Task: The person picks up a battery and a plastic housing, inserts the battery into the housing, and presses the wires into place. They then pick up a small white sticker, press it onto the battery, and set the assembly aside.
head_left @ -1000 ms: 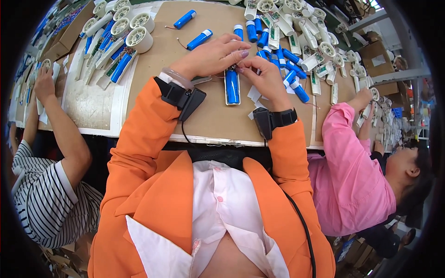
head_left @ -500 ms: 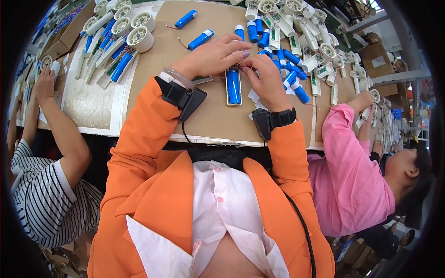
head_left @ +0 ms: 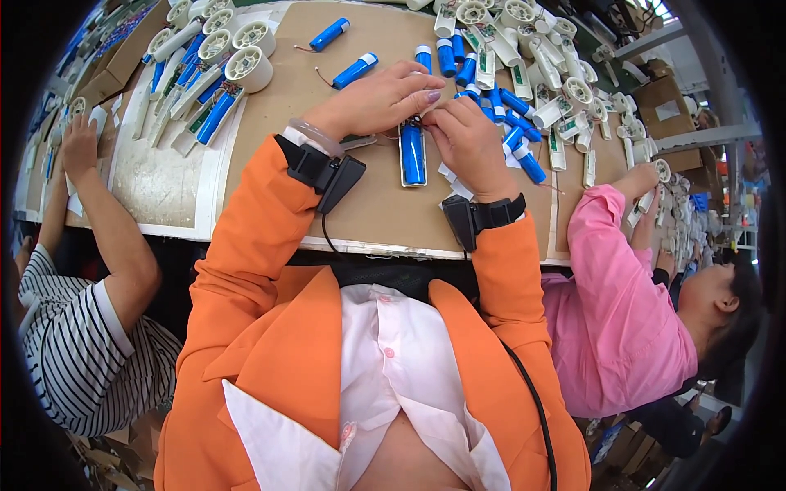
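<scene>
A blue cylindrical battery lies lengthwise in an open white handle housing in front of me. Thin wires bunch at the battery's far end, between my hands. My left hand curls over the housing's far end, closed around it, its fingertips partly hidden. With thumb and fingers pinched together, my right hand works at the wires just right of the battery; the exact spot it grips is covered by its fingers.
Two loose blue batteries with wire leads lie beyond my left hand. More batteries and white fan bodies pile up at right. Similar assemblies sit at left. Co-workers in a striped shirt and a pink shirt flank me.
My right hand has shifted slightly at the wires, its fingers drawn closer together. My left hand and the housing stay put. The left co-worker's hand has moved a little.
</scene>
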Tool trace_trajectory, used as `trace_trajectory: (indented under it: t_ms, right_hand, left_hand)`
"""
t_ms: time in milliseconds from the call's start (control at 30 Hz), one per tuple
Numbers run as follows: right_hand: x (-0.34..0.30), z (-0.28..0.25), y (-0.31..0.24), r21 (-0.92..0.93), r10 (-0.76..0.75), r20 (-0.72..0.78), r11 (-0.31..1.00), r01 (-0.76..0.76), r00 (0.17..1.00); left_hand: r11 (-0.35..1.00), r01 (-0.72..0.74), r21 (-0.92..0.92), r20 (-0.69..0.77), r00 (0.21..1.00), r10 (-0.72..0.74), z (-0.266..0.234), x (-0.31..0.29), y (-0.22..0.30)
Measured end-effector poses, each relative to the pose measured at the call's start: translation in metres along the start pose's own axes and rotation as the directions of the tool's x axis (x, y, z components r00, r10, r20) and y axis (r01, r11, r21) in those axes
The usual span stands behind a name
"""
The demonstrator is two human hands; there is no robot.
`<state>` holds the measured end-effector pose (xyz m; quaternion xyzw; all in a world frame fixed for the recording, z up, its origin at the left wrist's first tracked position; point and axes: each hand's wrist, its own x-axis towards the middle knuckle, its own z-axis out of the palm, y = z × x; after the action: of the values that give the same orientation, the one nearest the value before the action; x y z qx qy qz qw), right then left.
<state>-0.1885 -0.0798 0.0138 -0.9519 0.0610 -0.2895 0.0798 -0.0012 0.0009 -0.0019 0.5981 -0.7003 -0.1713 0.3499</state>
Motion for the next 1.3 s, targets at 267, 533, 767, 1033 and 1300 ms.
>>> trace_trajectory:
  t_ms: [267, 533, 767, 1033, 1300]
  right_hand:
    - [0.002, 0.001, -0.004, -0.059, -0.037, -0.006, 0.998, 0.036, 0.999]
    - [0.001, 0.0, 0.002, -0.009, -0.033, 0.001, 0.999, 0.033, 0.999]
    - [0.001, 0.003, 0.0, -0.029, -0.035, -0.002, 0.999, 0.035, 0.999]
    - [-0.002, 0.007, -0.002, -0.052, -0.006, 0.017, 0.999, 0.007, 1.0]
    - [-0.005, 0.007, -0.004, -0.019, 0.077, -0.006, 0.997, -0.077, 0.997]
  left_hand:
    - [1.0, 0.017, -0.004, 0.01, 1.0, -0.017, -0.001, 0.001, 0.002]
    - [1.0, -0.008, 0.02, 0.002, 1.0, 0.008, 0.001, 0.002, 0.001]
    - [0.999, -0.019, 0.026, -0.009, 1.0, 0.019, 0.001, 0.003, 0.0]
    - [1.0, -0.016, 0.018, -0.002, 1.0, 0.016, 0.001, 0.002, 0.005]
    - [0.996, -0.05, 0.073, -0.021, 0.998, 0.051, 0.002, 0.005, 0.009]
